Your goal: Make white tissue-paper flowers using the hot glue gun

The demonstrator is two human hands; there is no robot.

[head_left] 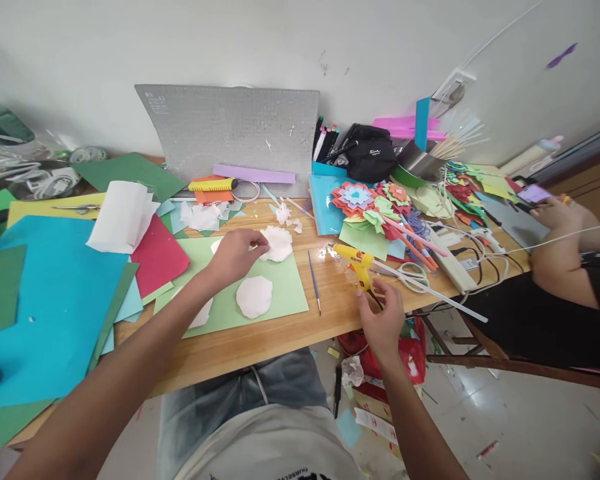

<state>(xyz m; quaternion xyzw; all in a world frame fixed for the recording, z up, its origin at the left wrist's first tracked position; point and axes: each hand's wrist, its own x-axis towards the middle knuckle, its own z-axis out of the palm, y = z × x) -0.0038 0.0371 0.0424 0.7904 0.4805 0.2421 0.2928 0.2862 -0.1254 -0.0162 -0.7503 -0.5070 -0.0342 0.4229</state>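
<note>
Bench Inspection: Left Hand at White Paper, Right Hand by Glue Gun

Viewing remotely through the head camera, I record the following. The left hand (237, 257) has its thumb and fingertips brought together at the left edge of a ruffled white paper piece (279, 244); whether they grip it, I cannot tell. That piece is at the upper right of a light green sheet (287, 300) on the wooden table (220, 357). A flat, roundish white paper piece (255, 297) lies below it on the same sheet, and I note further white paper (203, 313) partly hidden by the left forearm.

The right hand (384, 313) is open, thumb and fingers apart, beside the handle of a yellow glue gun (359, 265); contact I cannot confirm. The gun's nozzle points left, and a long translucent glue stick (435, 293) extends from its rear. Between sheet and gun lies a slim blue brush (315, 283). Scissors (414, 277) lie right of the gun, with layered paper flowers (356, 197) beyond. At far right, I observe a co-worker's hand (555, 212) near a purple-lit device (534, 194).
</note>
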